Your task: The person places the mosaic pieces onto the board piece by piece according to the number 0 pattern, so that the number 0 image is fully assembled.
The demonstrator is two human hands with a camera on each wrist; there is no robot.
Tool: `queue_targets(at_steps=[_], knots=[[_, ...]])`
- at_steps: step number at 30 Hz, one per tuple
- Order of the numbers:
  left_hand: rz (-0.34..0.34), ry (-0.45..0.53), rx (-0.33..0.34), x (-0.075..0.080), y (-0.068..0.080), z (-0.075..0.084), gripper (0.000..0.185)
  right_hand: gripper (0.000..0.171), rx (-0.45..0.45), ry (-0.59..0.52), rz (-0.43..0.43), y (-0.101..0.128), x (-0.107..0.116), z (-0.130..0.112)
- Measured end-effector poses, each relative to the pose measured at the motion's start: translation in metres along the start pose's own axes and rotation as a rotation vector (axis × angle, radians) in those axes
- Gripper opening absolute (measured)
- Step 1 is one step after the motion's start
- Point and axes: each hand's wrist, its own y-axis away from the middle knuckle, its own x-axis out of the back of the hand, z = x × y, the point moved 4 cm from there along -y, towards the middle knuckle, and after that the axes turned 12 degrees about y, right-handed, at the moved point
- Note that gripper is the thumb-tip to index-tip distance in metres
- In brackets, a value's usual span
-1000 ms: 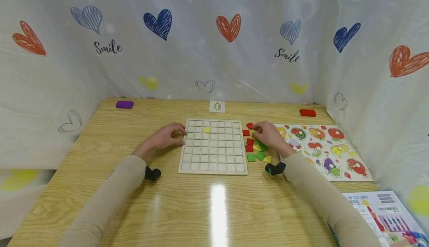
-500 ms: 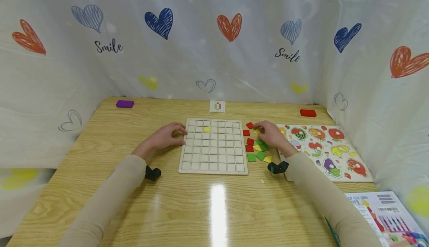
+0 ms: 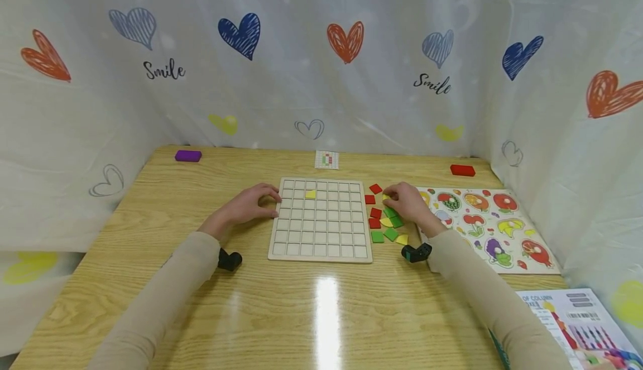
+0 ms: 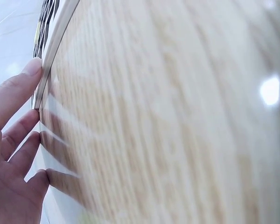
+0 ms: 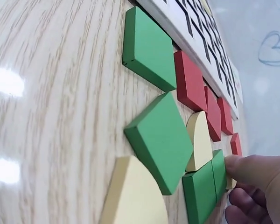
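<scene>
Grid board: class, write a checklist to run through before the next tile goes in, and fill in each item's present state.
1. Grid board lies flat on the table: ok.
2. Left hand steadies the board; its fingers touch the left edge: ok.
3. Right hand has a tile; its fingertips are at a yellow tile in the loose tiles, but a firm pinch is unclear: cannot tell.
4. Free cells remain; only one placed yellow tile sits in the grid: ok.
5. Pattern card is readable from here: not ok, too small.
</scene>
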Motion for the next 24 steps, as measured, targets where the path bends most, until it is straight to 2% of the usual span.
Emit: queue_targets(at_steps=[5, 9, 24], knots=[[0.006, -0.004, 0.009, 0.0, 0.0, 0.0, 0.033, 0.028, -0.002, 0.036, -0.013, -0.001, 0.002, -0.004], [0.008, -0.007, 0.008, 0.0, 0.0, 0.001, 0.033, 0.029, 0.001, 0.022, -0.007, -0.003, 0.004, -0.011], [0.001, 0.001, -0.003, 0.0, 0.0, 0.002, 0.033, 0.031, 0.095, -0.064, 0.021, -0.025, -0.009, -0.065]])
